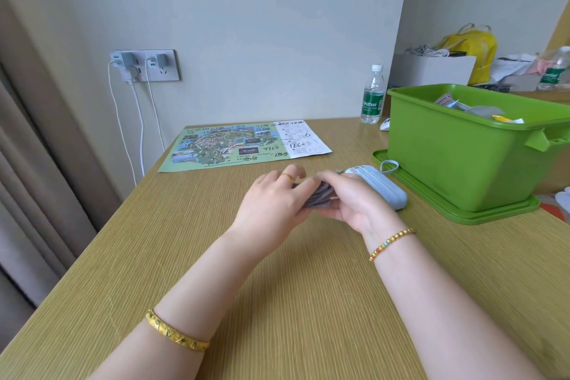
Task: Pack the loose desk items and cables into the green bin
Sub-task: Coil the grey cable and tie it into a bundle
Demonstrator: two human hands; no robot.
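Coiled grey cable (bundled) gripped between both hands.

The clear plastic water bottle, standing well beyond the two hands' grip and to its right, carries a green label reading "Cestbon" in white script. The green printed map sheet, lying flat on the desk beyond the grip and slightly left, bears black handwritten numbers: "1260" and "6" on its white right panel, "4968" and "3208" near its lower edge. Its other scribbles and small print are illegible.
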